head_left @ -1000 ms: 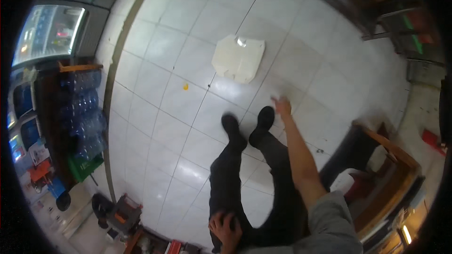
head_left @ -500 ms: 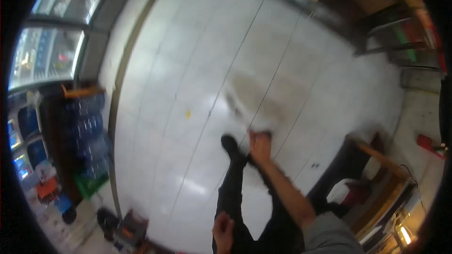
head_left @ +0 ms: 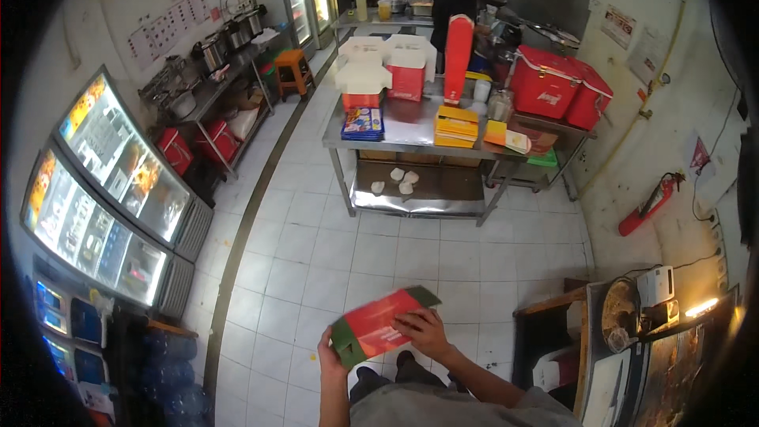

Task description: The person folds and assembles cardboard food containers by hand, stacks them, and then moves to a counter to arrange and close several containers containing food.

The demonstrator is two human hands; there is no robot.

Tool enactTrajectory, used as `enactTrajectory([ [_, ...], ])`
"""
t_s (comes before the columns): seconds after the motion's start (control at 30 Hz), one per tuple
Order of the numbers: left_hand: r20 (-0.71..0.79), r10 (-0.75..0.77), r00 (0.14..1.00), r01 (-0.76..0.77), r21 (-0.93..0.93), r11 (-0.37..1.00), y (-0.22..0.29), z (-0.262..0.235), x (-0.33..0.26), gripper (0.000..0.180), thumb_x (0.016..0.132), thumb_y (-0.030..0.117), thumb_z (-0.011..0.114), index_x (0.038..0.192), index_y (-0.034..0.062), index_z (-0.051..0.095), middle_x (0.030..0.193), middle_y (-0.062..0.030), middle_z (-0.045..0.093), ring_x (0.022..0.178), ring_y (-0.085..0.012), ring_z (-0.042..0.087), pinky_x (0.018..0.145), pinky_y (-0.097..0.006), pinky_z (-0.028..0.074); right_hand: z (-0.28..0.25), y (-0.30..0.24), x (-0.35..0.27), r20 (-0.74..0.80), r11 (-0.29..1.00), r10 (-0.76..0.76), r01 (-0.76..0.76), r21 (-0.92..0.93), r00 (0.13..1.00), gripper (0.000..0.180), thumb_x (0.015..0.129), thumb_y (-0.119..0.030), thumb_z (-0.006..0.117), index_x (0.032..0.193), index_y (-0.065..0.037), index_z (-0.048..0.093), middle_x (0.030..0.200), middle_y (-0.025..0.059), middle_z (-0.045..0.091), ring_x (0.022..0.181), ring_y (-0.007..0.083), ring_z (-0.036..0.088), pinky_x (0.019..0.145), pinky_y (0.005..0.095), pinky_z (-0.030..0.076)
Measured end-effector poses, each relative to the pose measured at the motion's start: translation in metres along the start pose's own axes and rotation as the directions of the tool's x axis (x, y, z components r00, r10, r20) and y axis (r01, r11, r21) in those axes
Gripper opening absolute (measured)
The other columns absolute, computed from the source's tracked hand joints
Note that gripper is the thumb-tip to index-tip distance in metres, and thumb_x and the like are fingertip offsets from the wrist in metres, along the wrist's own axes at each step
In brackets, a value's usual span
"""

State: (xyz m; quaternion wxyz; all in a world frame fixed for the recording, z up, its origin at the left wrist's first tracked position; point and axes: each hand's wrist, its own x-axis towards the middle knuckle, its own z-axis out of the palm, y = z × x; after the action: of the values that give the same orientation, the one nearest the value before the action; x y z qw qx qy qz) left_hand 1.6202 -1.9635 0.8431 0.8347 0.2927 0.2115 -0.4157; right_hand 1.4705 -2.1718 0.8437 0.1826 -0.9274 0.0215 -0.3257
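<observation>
Now in the head view we hold a flat red and green cardboard box blank low in front of us, above the white tiled floor: our left hand grips its lower end, our right hand lies curled on its right edge

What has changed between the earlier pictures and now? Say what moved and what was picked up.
The view swung up from the floor to the room. Both hands rose: left hand and right hand now hold a flat red-and-green carton. Earlier the right reached toward the floor. The white tiled floor is unchanged.
</observation>
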Motion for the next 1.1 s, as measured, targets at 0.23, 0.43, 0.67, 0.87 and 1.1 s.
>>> enactTrajectory([
  [0.23, 0.13, 0.301, 0.945, -0.327, 0.328, 0.886, -0.015, 0.078, -0.009, 0.032, 0.102, 0.018, 0.058, 0.127, -0.0019, 0.055, 0.121, -0.0114, 0.064, 0.109, -0.0215, 0.062, 0.095, -0.038, 0.051, -0.046, -0.025, 0.04, -0.035, 0.982, 0.102, -0.095, 0.166, 0.994, 0.046, 0.071, -0.004, 0.075, 0.117, -0.014, 0.072, 0.119, 0.0063, 0.066, 0.101, 0.0277, 0.063, 0.082, 0.0385, 0.053],
  [0.43, 0.171, 0.496, 0.851, -0.52, 0.403, 0.753, -0.014, 0.156, -0.022, 0.005, 0.093, 0.0, 0.066, 0.098, 0.0, 0.067, 0.089, 0.0014, 0.062, 0.081, -0.0062, 0.053, 0.071, -0.024, 0.043, -0.022, 0.003, 0.05, 0.027, 0.701, 0.629, -0.581, 0.414, 0.777, 0.008, 0.094, -0.006, 0.067, 0.096, 0.001, 0.07, 0.07, 0.0078, 0.064, 0.062, 0.0133, 0.061, 0.06, 0.0281, 0.051],
  [0.67, 0.214, 0.616, 0.758, -0.569, 0.678, 0.466, 0.002, 0.169, 0.043, 0.01, 0.089, 0.007, 0.074, 0.095, -0.001, 0.072, 0.081, -0.0006, 0.069, 0.072, -0.009, 0.059, 0.067, -0.026, 0.045, 0.022, 0.015, 0.135, -0.072, 0.684, 0.623, -0.497, 0.533, 0.779, 0.013, 0.091, 0.007, 0.061, 0.1, 0.003, 0.069, 0.075, 0.0093, 0.066, 0.06, 0.0103, 0.06, 0.052, 0.0251, 0.048],
  [0.87, 0.339, 0.451, 0.826, -0.535, 0.723, 0.436, 0.042, 0.173, 0.144, 0.012, 0.085, -0.005, 0.069, 0.096, -0.0027, 0.069, 0.097, -0.0069, 0.066, 0.084, -0.0133, 0.062, 0.072, -0.026, 0.051, 0.04, 0.04, 0.174, -0.01, 0.831, 0.485, -0.457, 0.317, 0.875, 0.041, 0.084, 0.013, 0.054, 0.123, 0.003, 0.065, 0.078, 0.0156, 0.067, 0.062, 0.0233, 0.067, 0.058, 0.0338, 0.055],
  [1.1, 0.332, 0.231, 0.915, -0.401, 0.817, 0.413, 0.038, 0.155, 0.224, 0.02, 0.083, -0.007, 0.068, 0.102, -0.0048, 0.065, 0.108, -0.0087, 0.063, 0.088, -0.0157, 0.066, 0.073, -0.03, 0.056, 0.082, 0.079, 0.205, 0.37, 0.662, 0.667, -0.742, 0.103, 0.647, 0.033, 0.089, -0.001, 0.055, 0.12, 0.005, 0.062, 0.079, 0.0264, 0.066, 0.068, 0.0369, 0.068, 0.063, 0.0437, 0.054],
])
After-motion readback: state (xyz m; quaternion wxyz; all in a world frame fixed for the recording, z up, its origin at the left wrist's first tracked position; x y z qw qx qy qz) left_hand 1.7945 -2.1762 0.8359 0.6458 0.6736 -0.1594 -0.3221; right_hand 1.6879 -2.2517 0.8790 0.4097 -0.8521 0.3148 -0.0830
